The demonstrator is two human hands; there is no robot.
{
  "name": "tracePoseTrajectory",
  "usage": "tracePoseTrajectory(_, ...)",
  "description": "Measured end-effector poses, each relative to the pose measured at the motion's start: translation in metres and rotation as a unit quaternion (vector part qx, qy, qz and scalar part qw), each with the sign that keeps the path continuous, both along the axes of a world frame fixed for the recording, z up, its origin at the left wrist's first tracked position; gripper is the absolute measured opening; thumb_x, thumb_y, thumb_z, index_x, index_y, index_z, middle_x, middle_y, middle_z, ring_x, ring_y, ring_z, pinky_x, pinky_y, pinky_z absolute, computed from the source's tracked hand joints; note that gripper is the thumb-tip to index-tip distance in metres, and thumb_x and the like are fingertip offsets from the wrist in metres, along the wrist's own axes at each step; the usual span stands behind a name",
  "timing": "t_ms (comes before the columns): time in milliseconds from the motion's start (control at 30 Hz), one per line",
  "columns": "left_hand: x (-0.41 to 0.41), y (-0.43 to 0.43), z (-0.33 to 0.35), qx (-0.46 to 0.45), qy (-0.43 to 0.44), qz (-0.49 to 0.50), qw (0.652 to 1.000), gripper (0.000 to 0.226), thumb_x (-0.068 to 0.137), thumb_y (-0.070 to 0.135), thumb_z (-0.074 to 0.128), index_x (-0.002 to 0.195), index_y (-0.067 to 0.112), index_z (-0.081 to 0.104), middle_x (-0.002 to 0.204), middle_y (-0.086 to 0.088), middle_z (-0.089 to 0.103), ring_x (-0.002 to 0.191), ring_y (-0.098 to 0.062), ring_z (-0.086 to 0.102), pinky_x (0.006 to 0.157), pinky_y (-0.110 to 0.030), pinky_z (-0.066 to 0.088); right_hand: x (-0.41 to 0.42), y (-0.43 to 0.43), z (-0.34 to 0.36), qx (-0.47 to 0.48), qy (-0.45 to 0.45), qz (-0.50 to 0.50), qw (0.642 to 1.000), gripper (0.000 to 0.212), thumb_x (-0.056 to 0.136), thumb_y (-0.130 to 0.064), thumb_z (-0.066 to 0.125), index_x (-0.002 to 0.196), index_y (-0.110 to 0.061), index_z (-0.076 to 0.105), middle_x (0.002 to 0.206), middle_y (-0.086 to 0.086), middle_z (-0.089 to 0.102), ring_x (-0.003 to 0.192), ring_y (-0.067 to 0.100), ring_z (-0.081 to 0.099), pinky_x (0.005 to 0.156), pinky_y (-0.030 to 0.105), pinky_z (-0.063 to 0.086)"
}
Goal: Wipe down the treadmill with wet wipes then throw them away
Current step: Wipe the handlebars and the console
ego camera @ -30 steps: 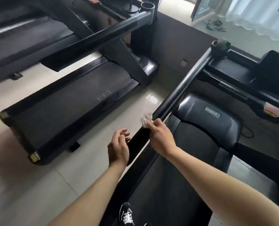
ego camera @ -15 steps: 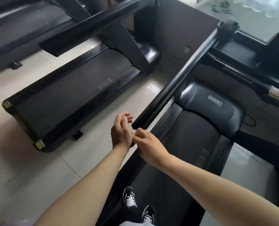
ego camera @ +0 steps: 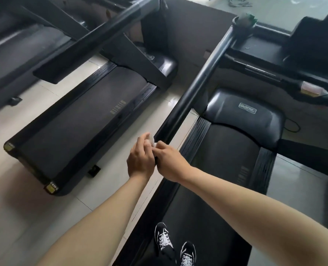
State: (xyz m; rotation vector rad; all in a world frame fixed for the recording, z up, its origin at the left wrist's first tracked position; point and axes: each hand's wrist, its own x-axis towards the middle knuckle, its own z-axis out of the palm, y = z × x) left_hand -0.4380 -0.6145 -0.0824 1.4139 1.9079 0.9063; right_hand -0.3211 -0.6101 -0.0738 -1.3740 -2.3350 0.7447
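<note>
Two black treadmills filled most of the view, set side by side on a pale glossy tiled floor [ego camera: 25, 208]. Nearest was the black treadmill with a dark running belt [ego camera: 217, 169] on which the person stood; the neighbouring black treadmill [ego camera: 86, 123] lay to its left, with a strip of floor between them. A long black tubular handrail [ego camera: 195, 89] ran along the left side of the near treadmill, sloping from a round cup holder [ego camera: 243, 21] at the console end to its lower end by the hands. A rounded glossy black motor cover [ego camera: 243, 114] sat at the front of the belt. Lower in the view, a pair of black sneakers with white laces [ego camera: 163, 239] stood on the belt.

Both bare forearms reached forward, and the hands met at the lower end of the handrail, touching each other. The left hand [ego camera: 140, 162] had its fingers curled over a small crumpled white wet wipe [ego camera: 152, 140], and the right hand [ego camera: 169, 162] pinched the same wipe from the other side with its fingertips. The wipe sat between the two hands, just beside the end of the handrail; whether it touched the rail could not be told.
</note>
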Motion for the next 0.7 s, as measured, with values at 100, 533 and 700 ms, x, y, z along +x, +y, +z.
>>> tracePoseTrajectory(100,0.001,-0.002,0.001,0.01,0.009,-0.003,1.0,0.055,0.096,0.044,0.022,0.135,0.029,0.057,0.133,-0.003,0.065,0.115,-0.026,0.06,0.088,-0.031,0.043,0.006,-0.002,0.001,-0.031,-0.004,0.031,0.999,0.037,0.089,0.001,0.055,0.119,-0.014,0.068,0.094,0.009,0.056,0.079,0.017,0.044,0.071,0.036,0.047)
tracePoseTrajectory(533,0.003,0.002,-0.009,-0.06,0.087,-0.032,0.994,0.045,0.107,0.044,0.024,0.146,0.033,0.044,0.133,-0.011,0.058,0.122,-0.03,0.051,0.103,-0.048,0.035,-0.001,0.005,-0.005,-0.064,0.09,-0.159,0.981,0.026,0.097,-0.024,0.052,0.116,-0.027,0.069,0.098,-0.004,0.046,0.089,0.022,0.052,0.077,0.033,0.048)
tracePoseTrajectory(700,0.001,0.002,-0.006,-0.061,0.071,-0.023,0.995,0.043,0.107,0.045,0.024,0.141,0.038,0.049,0.131,-0.008,0.061,0.119,-0.027,0.053,0.101,-0.045,0.036,0.005,-0.011,-0.009,-0.027,0.018,-0.056,0.998,0.035,0.094,-0.029,0.045,0.125,-0.03,0.061,0.096,0.002,0.048,0.082,0.024,0.05,0.066,0.04,0.051)
